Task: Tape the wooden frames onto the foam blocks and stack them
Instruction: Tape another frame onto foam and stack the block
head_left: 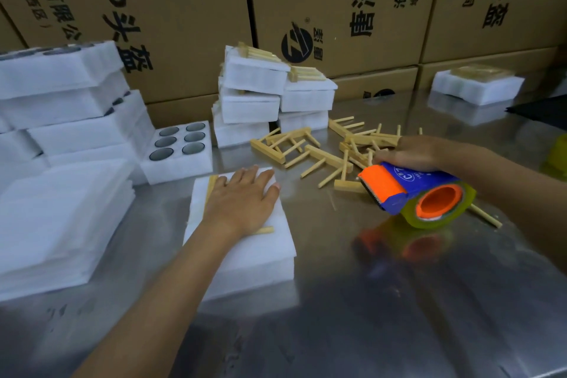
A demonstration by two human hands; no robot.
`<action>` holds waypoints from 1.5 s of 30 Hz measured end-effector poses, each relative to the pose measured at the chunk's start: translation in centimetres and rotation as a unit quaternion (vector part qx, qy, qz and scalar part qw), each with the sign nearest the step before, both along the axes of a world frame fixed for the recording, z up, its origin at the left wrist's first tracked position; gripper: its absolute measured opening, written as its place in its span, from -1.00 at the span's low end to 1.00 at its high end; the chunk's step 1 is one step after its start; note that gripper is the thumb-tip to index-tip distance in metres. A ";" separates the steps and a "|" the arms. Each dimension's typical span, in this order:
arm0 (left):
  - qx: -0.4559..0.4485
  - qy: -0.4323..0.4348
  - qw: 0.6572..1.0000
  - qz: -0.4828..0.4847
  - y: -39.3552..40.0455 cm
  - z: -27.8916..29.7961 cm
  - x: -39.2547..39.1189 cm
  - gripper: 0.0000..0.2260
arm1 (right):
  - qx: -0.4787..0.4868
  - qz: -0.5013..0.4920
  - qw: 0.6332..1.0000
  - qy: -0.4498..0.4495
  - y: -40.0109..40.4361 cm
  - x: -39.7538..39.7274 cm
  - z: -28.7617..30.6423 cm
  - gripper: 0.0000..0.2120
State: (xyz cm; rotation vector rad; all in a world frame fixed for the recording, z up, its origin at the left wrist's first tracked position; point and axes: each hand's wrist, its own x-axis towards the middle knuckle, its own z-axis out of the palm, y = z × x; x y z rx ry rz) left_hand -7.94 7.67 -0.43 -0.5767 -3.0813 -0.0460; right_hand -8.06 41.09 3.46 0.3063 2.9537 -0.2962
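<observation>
1. Flat and pressing: left hand, fingers straight, lies on a wooden frame atop a foam block at centre frame.
2. Right hand grips a tape dispenser, right of centre, held above the steel table; cutter end points left toward the block.
3. Loose frames lie in a heap on the table between the two hands, above centre.
4. Taped blocks stand stacked behind the heap; one more taped block sits upper right.
5. Plain foam stacks fill the left; a six-hole foam tray lies just beside them.
6. Cartons line the top.
</observation>
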 end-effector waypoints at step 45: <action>0.500 -0.185 0.838 -0.118 8.2 0.1 0.8 -0.75 | 0.209 -0.163 0.926 0.269 -7.6 8.8 -2.2 -0.52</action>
